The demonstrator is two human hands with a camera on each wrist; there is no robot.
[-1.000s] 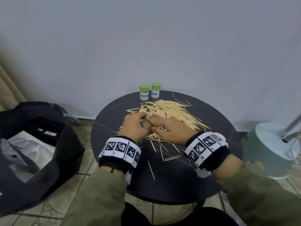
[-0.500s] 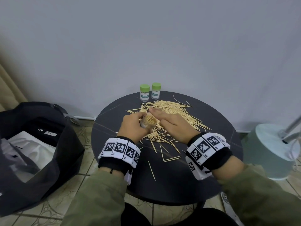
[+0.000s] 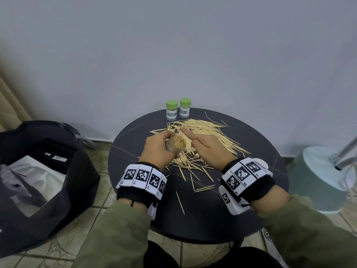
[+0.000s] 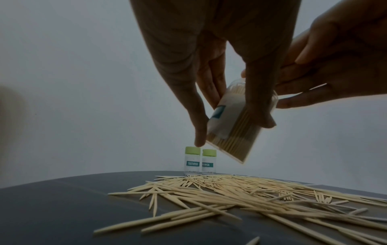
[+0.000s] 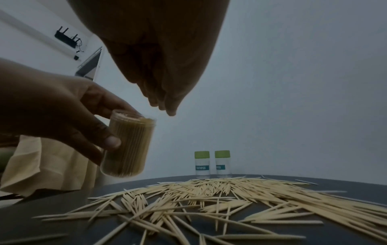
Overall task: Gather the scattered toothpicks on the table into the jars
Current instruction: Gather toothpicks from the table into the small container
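My left hand (image 3: 158,147) grips the open jar (image 5: 127,144) round its wall, clear of the table (image 3: 241,209) at about 10 o'clock — packed nearly full, tilted. My right hand (image 3: 207,147) hovers beside it, fingers loosely extended, holding nothing. The scattered toothpicks (image 3: 204,136) lie centre to 2 o'clock; two capped jars (image 3: 178,111) stand at 12. The picks look light, stiff and slippery — I judge pinching a small aligned bunch at mid-length works best, and the smooth jar wants a firm wrap.
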